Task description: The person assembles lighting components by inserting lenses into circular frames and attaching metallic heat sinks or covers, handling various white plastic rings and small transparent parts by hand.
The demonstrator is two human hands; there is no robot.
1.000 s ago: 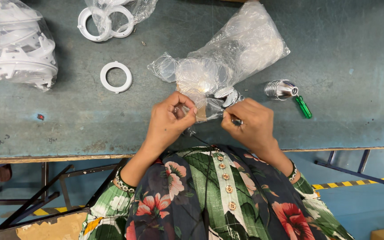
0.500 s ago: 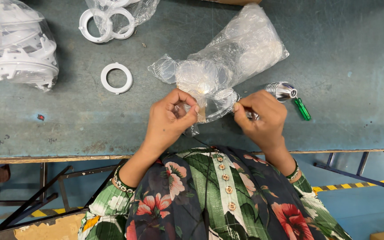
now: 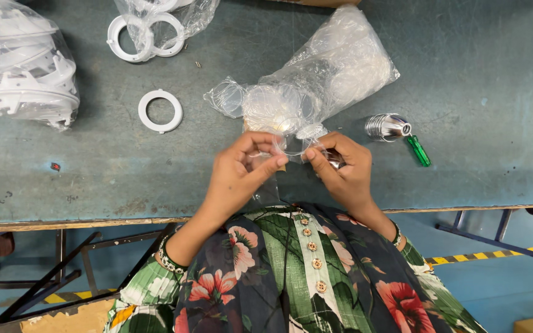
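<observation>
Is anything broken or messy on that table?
Nothing looks broken. One white ring lies loose on the worn table, apart from the bagged rings. Both hands pinch a small clear bag.

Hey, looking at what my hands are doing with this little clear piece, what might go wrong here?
Both hands, left hand and right hand, pinch a small clear round piece near the table edge; a slip could drop it off the bench. The big plastic bag of similar clear parts lies touching it, so a tug might drag the bag along. The screwdriver near your right hand could get knocked and roll.
</observation>
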